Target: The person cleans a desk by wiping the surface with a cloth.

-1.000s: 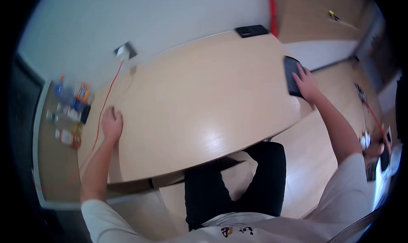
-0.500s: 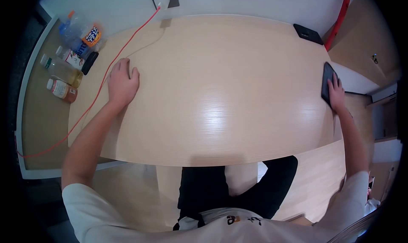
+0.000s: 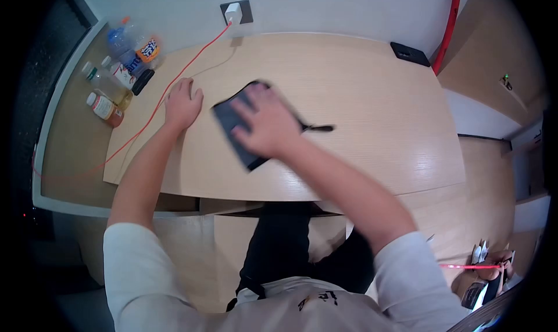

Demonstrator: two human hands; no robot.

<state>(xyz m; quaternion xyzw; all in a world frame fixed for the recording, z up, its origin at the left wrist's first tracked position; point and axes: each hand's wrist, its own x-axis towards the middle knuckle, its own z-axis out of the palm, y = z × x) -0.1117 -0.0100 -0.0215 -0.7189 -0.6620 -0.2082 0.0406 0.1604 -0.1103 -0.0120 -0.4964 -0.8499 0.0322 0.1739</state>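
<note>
A flat dark grey pouch [image 3: 229, 120] with black edges lies on the left half of the table. A short black strap [image 3: 319, 127] sticks out to its right. My right hand [image 3: 264, 120] is palm down on top of the pouch, fingers spread and slightly blurred, hiding much of it. To the left, my left hand [image 3: 183, 105] rests palm down on the tabletop, its thumb apart from the fingers. It holds nothing and is close beside the red cable [image 3: 157, 105].
Several drink bottles [image 3: 106, 108] stand along the left side, near a small black object [image 3: 143, 82]. A white charger [image 3: 233, 11] sits in the wall socket. At the back right corner of the table [image 3: 372, 99] lies a black phone-like object [image 3: 410, 54]. Another person [image 3: 503, 265] appears far right.
My right hand has moved from the table's right edge far to the left, and the dark pouch has come with it. My left hand still rests on the table. The view has shifted slightly.
</note>
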